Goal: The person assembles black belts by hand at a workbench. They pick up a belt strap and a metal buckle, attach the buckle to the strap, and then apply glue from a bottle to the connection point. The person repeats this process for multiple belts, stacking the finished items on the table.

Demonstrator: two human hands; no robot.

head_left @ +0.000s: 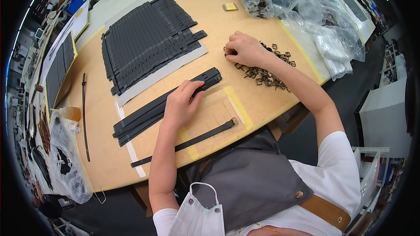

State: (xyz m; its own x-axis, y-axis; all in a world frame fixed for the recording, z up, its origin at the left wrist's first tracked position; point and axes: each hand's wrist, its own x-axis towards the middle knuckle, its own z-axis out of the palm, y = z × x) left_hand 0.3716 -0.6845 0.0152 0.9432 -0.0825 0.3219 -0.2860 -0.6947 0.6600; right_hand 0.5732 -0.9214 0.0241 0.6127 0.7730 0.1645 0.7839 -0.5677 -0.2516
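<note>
While flat on straps (pixel 168 105), left hand (pixel 180 105).

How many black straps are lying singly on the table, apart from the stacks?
2. One strap with a buckle lies at the near table edge, below the left hand. One thin strap lies alone toward the left. Others may be hidden in stacks.

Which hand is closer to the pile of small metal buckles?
Right. The right hand rests on the pile of buckles, fingers at its left edge. The left hand lies farther left, on the black straps.
</note>
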